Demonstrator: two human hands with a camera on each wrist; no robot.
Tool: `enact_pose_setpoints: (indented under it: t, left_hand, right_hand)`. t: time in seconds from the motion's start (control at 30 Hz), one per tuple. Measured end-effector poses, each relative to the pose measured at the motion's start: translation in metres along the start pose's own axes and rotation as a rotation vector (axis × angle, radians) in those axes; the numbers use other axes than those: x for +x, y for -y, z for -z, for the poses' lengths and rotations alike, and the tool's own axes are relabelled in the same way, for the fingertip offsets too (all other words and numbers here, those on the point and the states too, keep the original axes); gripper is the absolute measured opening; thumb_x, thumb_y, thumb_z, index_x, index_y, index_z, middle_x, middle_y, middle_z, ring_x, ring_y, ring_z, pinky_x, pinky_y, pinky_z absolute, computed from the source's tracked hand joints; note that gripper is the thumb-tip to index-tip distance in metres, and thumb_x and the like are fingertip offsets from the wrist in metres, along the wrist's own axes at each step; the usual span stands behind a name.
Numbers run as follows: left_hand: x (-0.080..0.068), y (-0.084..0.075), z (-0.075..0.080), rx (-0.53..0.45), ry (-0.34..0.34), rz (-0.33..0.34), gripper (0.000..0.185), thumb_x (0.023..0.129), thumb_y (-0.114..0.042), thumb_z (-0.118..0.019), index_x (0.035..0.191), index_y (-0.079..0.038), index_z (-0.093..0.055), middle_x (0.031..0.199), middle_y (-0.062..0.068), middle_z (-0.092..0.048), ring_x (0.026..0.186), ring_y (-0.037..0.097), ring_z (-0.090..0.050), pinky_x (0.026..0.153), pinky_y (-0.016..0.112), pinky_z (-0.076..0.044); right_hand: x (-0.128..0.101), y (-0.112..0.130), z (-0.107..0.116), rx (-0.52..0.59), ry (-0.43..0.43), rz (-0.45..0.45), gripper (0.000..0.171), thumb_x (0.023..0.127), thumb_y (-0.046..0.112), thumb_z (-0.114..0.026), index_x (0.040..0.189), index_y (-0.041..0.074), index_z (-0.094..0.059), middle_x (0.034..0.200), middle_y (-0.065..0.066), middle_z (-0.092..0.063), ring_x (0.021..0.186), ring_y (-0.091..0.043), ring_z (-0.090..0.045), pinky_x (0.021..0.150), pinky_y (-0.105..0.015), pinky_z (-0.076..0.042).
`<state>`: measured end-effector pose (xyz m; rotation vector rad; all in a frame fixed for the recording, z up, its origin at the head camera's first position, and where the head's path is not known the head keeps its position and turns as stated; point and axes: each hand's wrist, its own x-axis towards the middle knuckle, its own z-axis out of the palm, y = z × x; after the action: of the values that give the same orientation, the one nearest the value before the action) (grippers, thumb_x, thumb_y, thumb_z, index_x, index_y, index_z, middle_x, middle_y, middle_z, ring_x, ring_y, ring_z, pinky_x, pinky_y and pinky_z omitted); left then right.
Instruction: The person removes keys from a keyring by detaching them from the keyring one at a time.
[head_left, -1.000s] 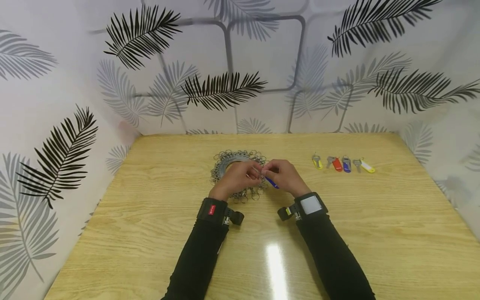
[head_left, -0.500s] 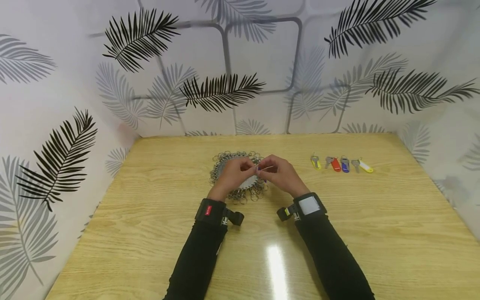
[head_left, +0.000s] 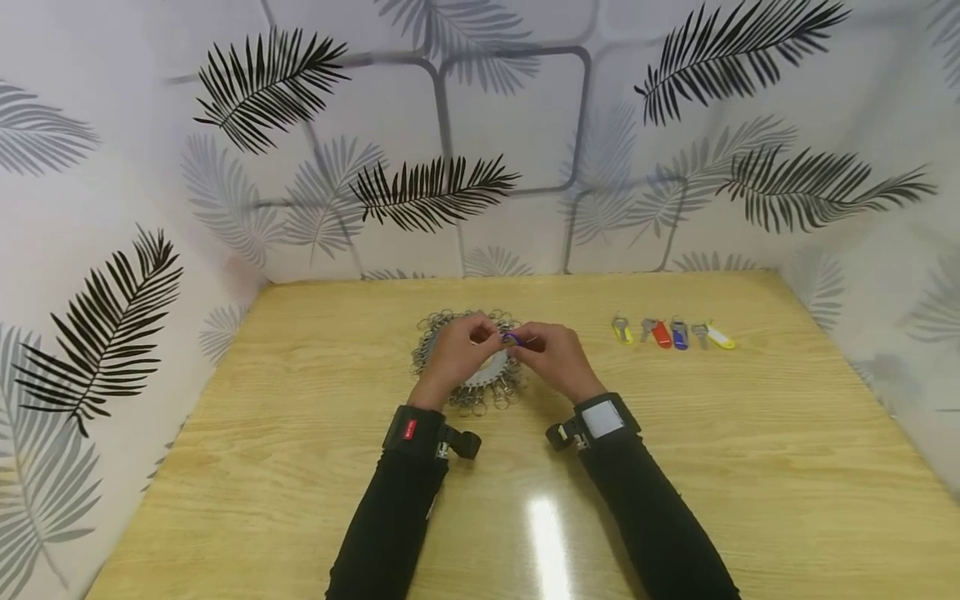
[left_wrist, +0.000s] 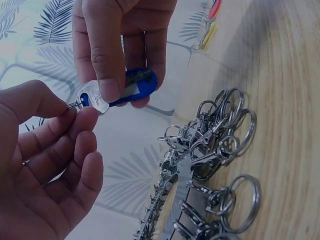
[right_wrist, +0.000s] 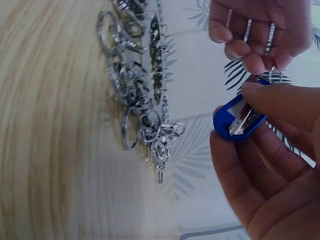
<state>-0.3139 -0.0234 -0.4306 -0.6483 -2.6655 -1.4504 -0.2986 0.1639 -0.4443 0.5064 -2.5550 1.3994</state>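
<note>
Both hands meet just above a pile of metal key rings on the wooden table. My right hand pinches a silver key with a blue tag between thumb and fingers; the same blue-tagged key shows in the right wrist view. My left hand pinches a small metal key ring at the head of the key, with its other fingers loosely curled. In the left wrist view the ring pile lies below and to the right of the hands.
A row of several keys with yellow, red, blue and white tags lies on the table to the right of the hands. Leaf-patterned walls close the table in at the back and on both sides.
The blue-tagged key, which hung below the right hand's fingers, has been turned up and now sits between the two hands. Both hands have stayed over the ring pile.
</note>
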Motion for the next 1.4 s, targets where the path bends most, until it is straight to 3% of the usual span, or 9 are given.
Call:
enact_pose_setpoints:
  t: [0.17,0.43,0.57,0.7,0.87,0.97,1.2,1.4]
  left_hand:
    - [-0.006,0.005,0.006,-0.028,-0.018,0.020,0.008,0.094,-0.020,-0.061,0.088,-0.017,-0.064,0.086,-0.003,-0.065,0.085,0.015,-0.059,0.070,0.036,-0.047]
    - [-0.006,0.007,0.009,0.014,-0.023,-0.002,0.008,0.094,-0.022,-0.061,0.092,-0.016,-0.066,0.086,-0.003,-0.064,0.081,0.014,-0.059,0.071,0.036,-0.048]
    - [-0.006,0.006,0.011,-0.011,0.018,0.023,0.013,0.095,-0.024,-0.062,0.101,-0.013,-0.066,0.088,-0.002,-0.066,0.082,0.014,-0.061,0.073,0.036,-0.048]
    - [-0.008,0.009,0.014,-0.053,0.025,0.064,0.015,0.095,-0.023,-0.064,0.106,-0.013,-0.066,0.091,0.000,-0.066,0.083,0.015,-0.061,0.073,0.036,-0.049]
    - [-0.009,0.010,0.017,-0.097,0.039,0.089,0.013,0.094,-0.023,-0.064,0.105,-0.014,-0.066,0.092,0.001,-0.065,0.083,0.017,-0.060,0.071,0.037,-0.049]
    - [-0.009,0.010,0.016,-0.098,0.040,0.080,0.012,0.094,-0.023,-0.064,0.104,-0.015,-0.066,0.092,0.001,-0.064,0.083,0.017,-0.060,0.071,0.036,-0.049]
    - [-0.004,0.009,0.014,-0.116,0.029,0.064,0.013,0.095,-0.022,-0.063,0.104,-0.013,-0.066,0.091,0.001,-0.064,0.082,0.016,-0.059,0.072,0.036,-0.049]
    - [-0.001,0.008,0.013,-0.132,0.035,0.054,0.012,0.096,-0.020,-0.063,0.104,-0.011,-0.066,0.089,0.001,-0.064,0.080,0.017,-0.060,0.072,0.036,-0.049]
  right_hand:
    - [-0.001,0.006,-0.002,0.013,0.037,-0.038,0.018,0.087,0.014,-0.073,0.104,0.008,-0.073,0.098,-0.004,-0.071,0.083,-0.019,-0.068,0.073,-0.033,-0.056]
    - [0.002,0.002,0.013,0.082,0.147,-0.090,0.023,0.093,0.013,-0.066,0.114,0.008,-0.071,0.110,-0.008,-0.069,0.096,-0.020,-0.067,0.080,-0.034,-0.055]
    - [0.011,-0.015,0.034,0.062,0.108,-0.215,0.024,0.093,0.012,-0.065,0.115,0.003,-0.069,0.109,-0.016,-0.068,0.093,-0.027,-0.068,0.081,-0.040,-0.055]
    - [0.019,-0.043,0.059,-0.107,0.019,-0.389,0.024,0.092,0.013,-0.066,0.112,0.000,-0.070,0.107,-0.020,-0.068,0.093,-0.031,-0.066,0.080,-0.042,-0.054]
    - [0.021,-0.069,0.076,-0.362,0.015,-0.503,0.022,0.088,0.015,-0.069,0.105,0.000,-0.072,0.107,-0.019,-0.069,0.100,-0.036,-0.061,0.084,-0.043,-0.049]
    - [0.021,-0.075,0.080,-0.424,0.000,-0.515,0.020,0.086,0.012,-0.070,0.102,0.000,-0.073,0.106,-0.019,-0.069,0.100,-0.037,-0.061,0.084,-0.044,-0.050]
    - [0.029,-0.077,0.082,-0.598,-0.111,-0.424,0.013,0.080,0.004,-0.066,0.087,-0.003,-0.075,0.093,-0.018,-0.072,0.088,-0.041,-0.065,0.075,-0.049,-0.053]
    - [0.038,-0.076,0.083,-0.719,-0.123,-0.481,0.019,0.084,0.004,-0.055,0.080,-0.006,-0.071,0.085,-0.024,-0.070,0.078,-0.042,-0.067,0.065,-0.051,-0.055]
